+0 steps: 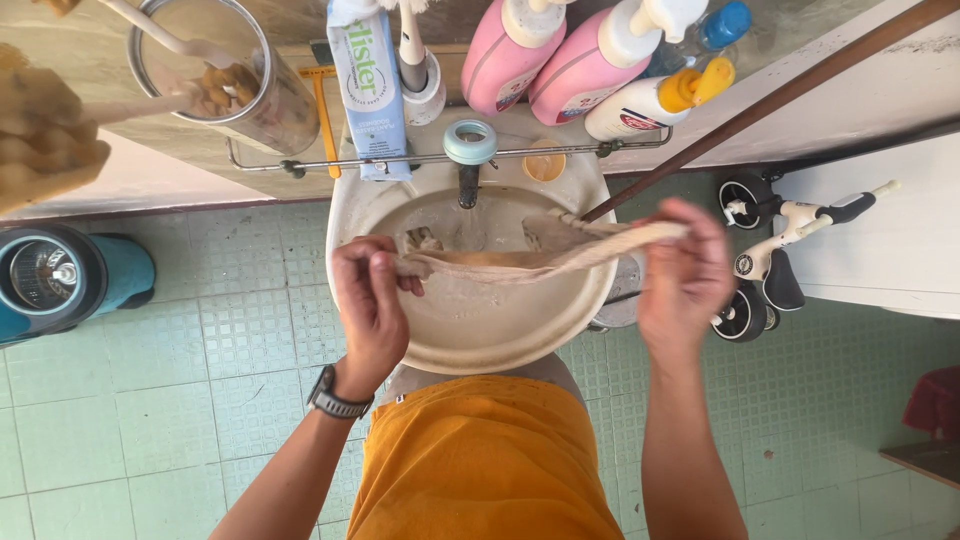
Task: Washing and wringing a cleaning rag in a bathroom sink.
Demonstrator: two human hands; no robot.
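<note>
Over the wash basin now, and both hands are busy: the left hand is clamped on one end of a wet, beige cloth, the right hand closed on the other end, and the cloth is pulled into a twisted rope between them, hanging right above the bowl. The left end sits at about nine o'clock of the basin, the right end out past the rim at three o'clock, a little higher. A black wristwatch rides the left wrist. At twelve o'clock the tap with its pale green top stands directly behind the cloth; I can't tell whether water is running. To wring well here, I'd judge the hands want to turn in opposite directions with the grips firm, keep the rope taut and low over the bowl so the drips land inside, and bring that right end back in over the basin rather than over the green tiled floor. On the shelf above: two pink pump bottles, a white bottle with a yellow cap, a blue tube box and a clear jar. A small white scooter lies at three o'clock, a teal bin at nine, and the person's orange garment fills six o'clock.
</note>
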